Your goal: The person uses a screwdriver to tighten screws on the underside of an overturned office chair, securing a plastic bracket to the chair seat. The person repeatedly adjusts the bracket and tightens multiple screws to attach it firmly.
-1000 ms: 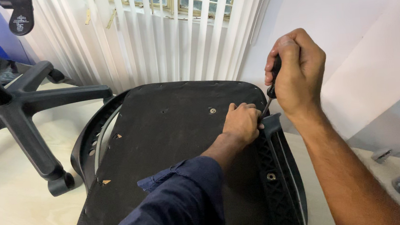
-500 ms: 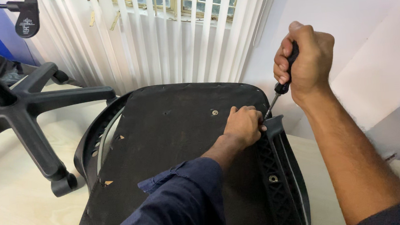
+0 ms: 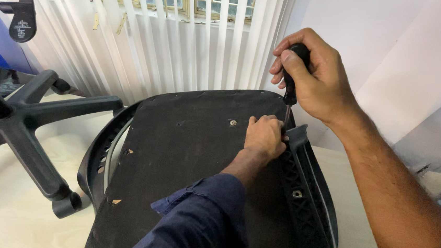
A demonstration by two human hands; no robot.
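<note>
Overhead, right hand (image 3: 317,79) fisted round upright screwdriver (image 3: 291,79), left hand (image 3: 264,136) curled, bracing chair seat (image 3: 181,158)

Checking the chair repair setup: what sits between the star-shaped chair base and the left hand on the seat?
In the head view, the black seat underside spans from the chair base to the left hand.

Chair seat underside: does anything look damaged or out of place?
Yes. The black cover of the upturned seat has small tears on its left side, showing pale material at and. The wheeled chair base lies detached beside it. The right hand holds a screwdriver; the left hand steadies its tip.
</note>
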